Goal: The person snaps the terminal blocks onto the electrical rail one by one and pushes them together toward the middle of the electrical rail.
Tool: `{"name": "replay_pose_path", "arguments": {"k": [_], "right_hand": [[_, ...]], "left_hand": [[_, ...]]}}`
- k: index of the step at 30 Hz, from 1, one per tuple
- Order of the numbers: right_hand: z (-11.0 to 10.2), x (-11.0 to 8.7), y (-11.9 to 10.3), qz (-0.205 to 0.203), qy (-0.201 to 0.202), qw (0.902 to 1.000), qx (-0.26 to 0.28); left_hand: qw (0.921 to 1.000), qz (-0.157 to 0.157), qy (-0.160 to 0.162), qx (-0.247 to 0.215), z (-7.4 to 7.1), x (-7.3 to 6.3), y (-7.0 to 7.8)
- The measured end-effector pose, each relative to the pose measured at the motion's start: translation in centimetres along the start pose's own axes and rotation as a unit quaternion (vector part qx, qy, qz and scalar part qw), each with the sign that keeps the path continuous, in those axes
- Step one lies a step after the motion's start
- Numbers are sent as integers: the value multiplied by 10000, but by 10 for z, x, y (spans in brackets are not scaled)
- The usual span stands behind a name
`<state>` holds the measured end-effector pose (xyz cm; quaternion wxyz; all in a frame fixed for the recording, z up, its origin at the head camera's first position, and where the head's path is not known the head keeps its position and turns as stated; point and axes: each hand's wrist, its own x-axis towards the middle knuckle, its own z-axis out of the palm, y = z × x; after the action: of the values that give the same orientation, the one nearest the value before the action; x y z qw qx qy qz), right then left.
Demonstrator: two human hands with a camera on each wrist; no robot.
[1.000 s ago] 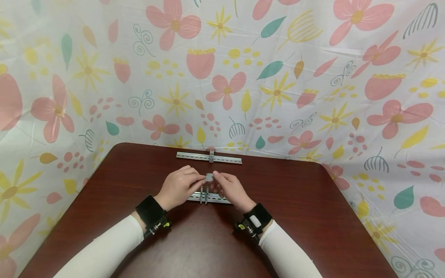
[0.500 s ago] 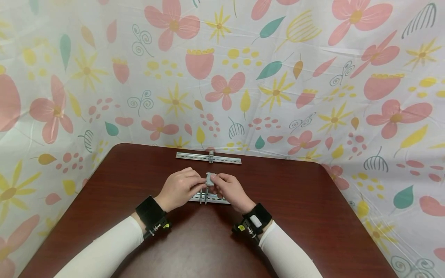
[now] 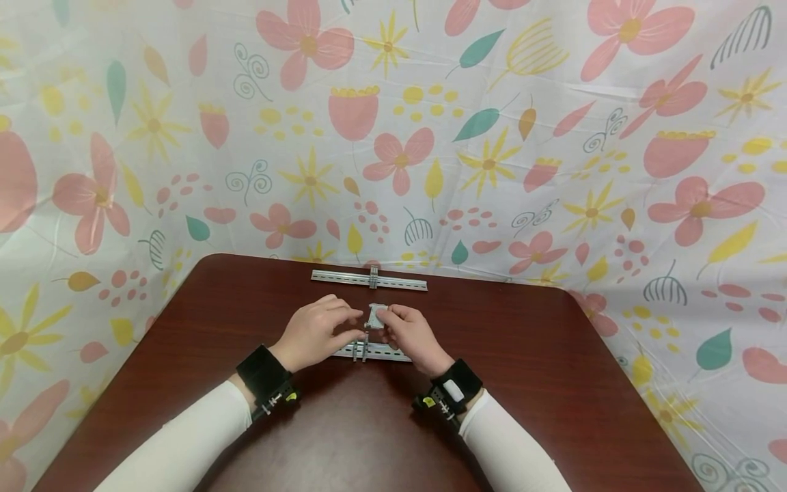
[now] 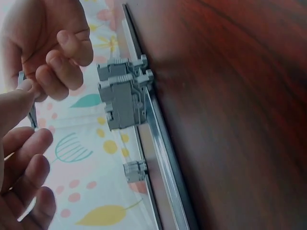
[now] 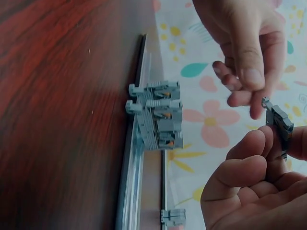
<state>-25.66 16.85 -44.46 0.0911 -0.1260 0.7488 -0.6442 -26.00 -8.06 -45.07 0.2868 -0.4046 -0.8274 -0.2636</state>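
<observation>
A flat grey terminal block (image 3: pixel 376 315) is pinched between the thumb and fingers of my right hand (image 3: pixel 412 337), above the near metal DIN rail (image 3: pixel 389 352). In the right wrist view the held terminal block (image 5: pixel 280 123) is seen nearly edge-on. My left hand (image 3: pixel 316 329) is just to its left, thumb and index finger parted with nothing between them. The left fingertips (image 5: pixel 253 79) come close to the block's upper end. Below the hands, two grey terminal blocks (image 5: pixel 160 117) stand side by side on the near rail.
Farther back on the dark red-brown table (image 3: pixel 492 383) lies a second DIN rail (image 3: pixel 402 282), with small grey blocks (image 3: pixel 374 277) clipped near its middle. A flower-patterned curtain (image 3: pixel 467 171) hangs behind the table's back edge.
The held block has turned and shifted slightly right with the right hand, showing more of its flat face. My left thumb and index finger have let go of it and spread apart.
</observation>
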Motion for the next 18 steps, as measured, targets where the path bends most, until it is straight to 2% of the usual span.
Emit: {"name": "replay_pose_path", "arguments": {"k": [3,5,7,10,14,18], "right_hand": [[-3,1,1,-23,91,10000,-26],[-4,3,3,-4,141,9999,-45],[-6,4,3,3,202,9998,-80],[-9,4,3,67,288,9995,-87],[-13,5,4,70,322,9993,-156],[-16,5,6,81,295,9991,-299]], "left_hand": [[9988,-293,-389,-75,-3,-1,-2],[9953,-598,-748,-155,-3,-3,-5],[9885,-947,-1149,-256,-4,-3,-6],[9741,-1427,-1706,-400,-6,-3,-7],[9596,-1756,-2144,-497,-8,-3,-8],[9500,-1908,-2429,-469,-8,-5,-10]]}}
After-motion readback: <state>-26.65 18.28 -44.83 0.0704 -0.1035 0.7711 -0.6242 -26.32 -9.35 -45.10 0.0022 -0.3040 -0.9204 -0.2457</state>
